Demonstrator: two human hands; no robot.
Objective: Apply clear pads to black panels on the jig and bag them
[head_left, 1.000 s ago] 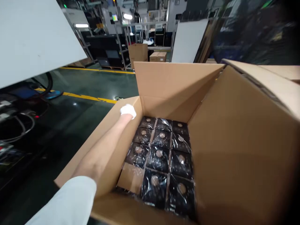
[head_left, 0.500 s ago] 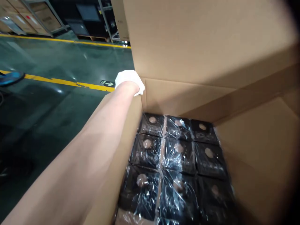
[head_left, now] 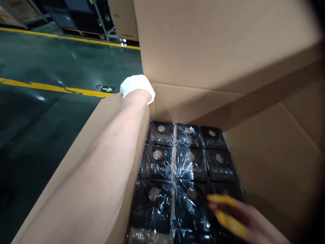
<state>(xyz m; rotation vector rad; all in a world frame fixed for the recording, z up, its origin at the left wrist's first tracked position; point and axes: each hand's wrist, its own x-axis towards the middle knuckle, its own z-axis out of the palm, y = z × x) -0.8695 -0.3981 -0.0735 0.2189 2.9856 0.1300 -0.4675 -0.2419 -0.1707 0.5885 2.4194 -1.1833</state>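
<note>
Along the left of the frame, the left forearm [head_left: 83, 169] lies across the top edge of a corrugated cardboard carton [head_left: 193, 105]. The left hand [head_left: 137, 87], covered by a white glove, curls over the carton's far left corner. Its fingers are hidden, so I cannot tell whether it grips the rim or only rests there. At lower right, blurred, the right hand [head_left: 236, 217] hangs over the carton's contents, its yellow-tipped fingers [head_left: 223, 200] spread apart and pinching nothing visible. Whether they touch anything cannot be told. Black square packs [head_left: 189, 157] in clear plastic wrap sit edge to edge in the carton, each showing a round tan disc. A tall carton flap [head_left: 215, 40] stands open at upper right. At upper left, a yellow floor line [head_left: 50, 87] and an arrow marker [head_left: 105, 88] cross the green factory floor [head_left: 50, 61]. The slick wrap looks like the main hazard: a pack pinched by its film alone could slip and fall back. Heavy leaning on the rim could buckle the wall or tip the carton, and the loose flap could swing in over the right hand
</note>
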